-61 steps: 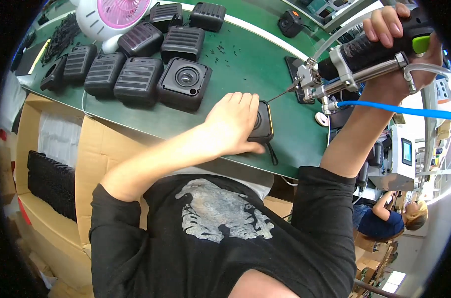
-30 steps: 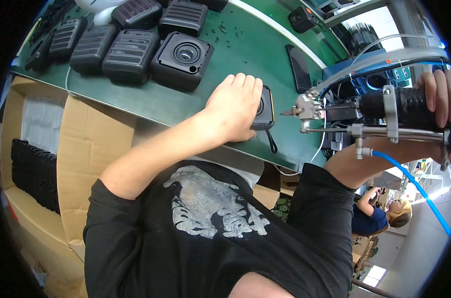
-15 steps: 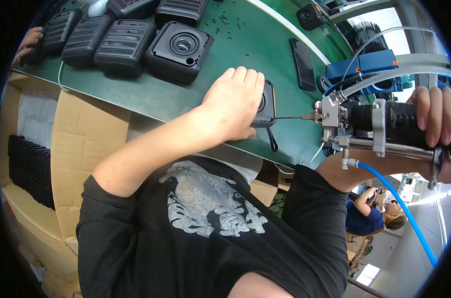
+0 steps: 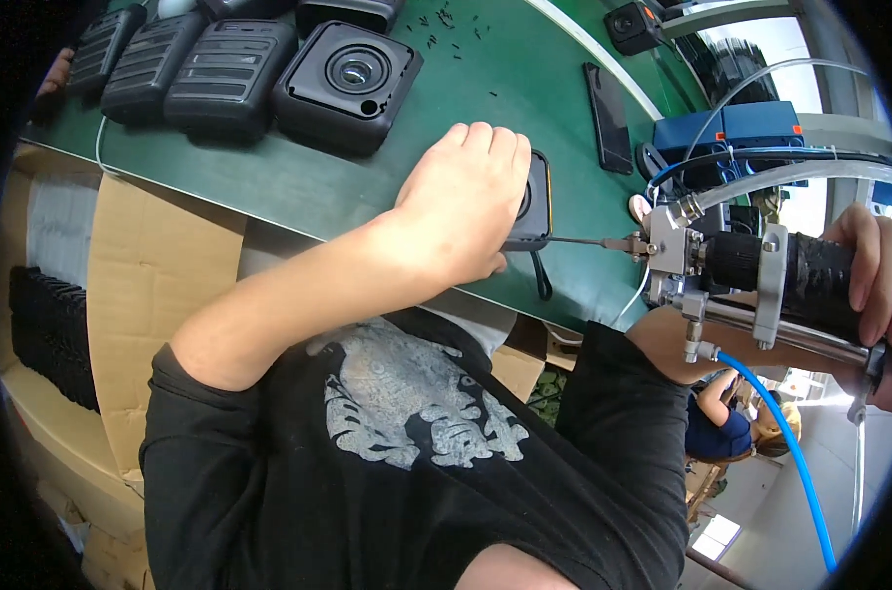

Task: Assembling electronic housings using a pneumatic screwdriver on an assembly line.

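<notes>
A small black speaker housing (image 4: 532, 202) is pressed flat onto the green surface (image 4: 524, 88) by the left hand (image 4: 465, 202), whose fingers are spread over its top so that only the right-hand strip of the housing is seen. The housing lies close to the near edge of the surface, with just a narrow band of green between it and the drop to the cardboard boxes (image 4: 141, 265) below. A pneumatic screwdriver (image 4: 760, 280) is gripped in the right hand (image 4: 873, 280), the fingers wrapped round its black barrel; it is held level, and its thin bit (image 4: 578, 240) is brought against the lower right side of the housing. A blue air hose (image 4: 780, 433) is hung from the tool's underside, beyond the surface's edge.

Open green room is left between the housing and a black phone (image 4: 608, 113) lying flat further back. To the left, a square speaker shell with a round opening (image 4: 347, 84) and a row of ribbed black covers (image 4: 200, 69) are set well apart from the hands. Small black screws (image 4: 441, 29) are scattered near the far edge.
</notes>
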Demonstrator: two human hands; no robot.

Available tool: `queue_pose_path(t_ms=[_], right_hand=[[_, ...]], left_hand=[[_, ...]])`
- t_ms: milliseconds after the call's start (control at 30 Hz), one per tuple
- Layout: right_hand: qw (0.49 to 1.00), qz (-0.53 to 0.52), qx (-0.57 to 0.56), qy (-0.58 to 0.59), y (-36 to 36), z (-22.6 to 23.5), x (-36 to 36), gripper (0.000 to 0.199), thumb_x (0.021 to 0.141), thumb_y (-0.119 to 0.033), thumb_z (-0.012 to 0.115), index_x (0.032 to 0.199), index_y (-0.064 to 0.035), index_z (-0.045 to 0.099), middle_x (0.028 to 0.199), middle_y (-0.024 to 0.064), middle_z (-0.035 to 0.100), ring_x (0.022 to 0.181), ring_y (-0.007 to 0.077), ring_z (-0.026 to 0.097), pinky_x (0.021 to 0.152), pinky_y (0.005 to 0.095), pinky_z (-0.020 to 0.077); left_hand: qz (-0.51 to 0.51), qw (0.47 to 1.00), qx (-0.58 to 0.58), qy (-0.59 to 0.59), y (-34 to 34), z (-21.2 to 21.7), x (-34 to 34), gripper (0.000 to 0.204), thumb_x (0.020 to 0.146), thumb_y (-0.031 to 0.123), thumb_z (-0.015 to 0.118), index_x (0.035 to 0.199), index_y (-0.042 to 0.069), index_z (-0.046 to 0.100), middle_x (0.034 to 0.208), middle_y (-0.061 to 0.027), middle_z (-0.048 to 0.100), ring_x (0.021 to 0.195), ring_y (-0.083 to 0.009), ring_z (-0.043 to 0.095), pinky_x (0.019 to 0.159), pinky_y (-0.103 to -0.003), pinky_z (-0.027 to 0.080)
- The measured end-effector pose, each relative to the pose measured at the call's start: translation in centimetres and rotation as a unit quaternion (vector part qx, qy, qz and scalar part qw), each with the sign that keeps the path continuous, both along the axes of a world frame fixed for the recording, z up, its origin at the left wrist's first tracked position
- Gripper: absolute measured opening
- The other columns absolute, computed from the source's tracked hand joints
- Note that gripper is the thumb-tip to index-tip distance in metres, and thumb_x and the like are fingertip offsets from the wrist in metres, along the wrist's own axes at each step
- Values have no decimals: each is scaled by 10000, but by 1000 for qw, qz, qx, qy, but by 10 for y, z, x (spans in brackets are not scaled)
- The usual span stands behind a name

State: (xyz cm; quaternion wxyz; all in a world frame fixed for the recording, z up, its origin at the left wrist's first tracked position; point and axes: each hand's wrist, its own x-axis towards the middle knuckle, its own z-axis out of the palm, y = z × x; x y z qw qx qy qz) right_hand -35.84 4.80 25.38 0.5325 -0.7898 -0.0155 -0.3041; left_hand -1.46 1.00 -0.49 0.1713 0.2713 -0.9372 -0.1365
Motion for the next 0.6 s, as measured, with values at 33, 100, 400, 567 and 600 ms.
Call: queue_pose_path(t_ms=[33,100,400,567,600], right_hand=[[1000,2,3,-1,3,-4,-1,238,750,-203,855,858,-129,656,834,6,701,779,73,644,742,219,464],[993,-105,10,-52,21,-13,1,192,744,-188,866,781,-167,679,846,-1,731,817,35,657,766,182,477],[971,-221,72,-54,11,-67,154,445,911,-453,639,1062,-48,529,870,83,616,717,197,612,641,346,485],[945,-303,85,-92,24,-83,160,529,845,-475,715,1051,-52,471,837,44,547,662,180,559,649,353,448],[944,-303,75,-105,21,-84,157,541,778,-445,804,993,-78,470,806,3,533,642,138,539,672,321,427]], left_hand=[[5,1000,0,-6,0,0,0,920,552,344,919,1240,-73,473,1085,-153,556,1062,-294,554,984,-377,444],[8,1000,13,-16,-1,3,2,917,555,342,918,1241,-73,473,1085,-152,557,1062,-295,554,983,-375,445],[10,1000,14,-5,-1,0,1,894,572,326,913,1240,-73,472,1088,-157,555,1069,-299,549,984,-377,440],[2,998,-55,-18,-3,0,1,777,644,436,850,1172,-48,548,1056,-113,559,1063,-235,528,949,-329,426],[-5,999,-44,-25,-3,0,1,778,644,439,851,1170,-47,547,1056,-115,558,1059,-239,528,950,-333,424]])
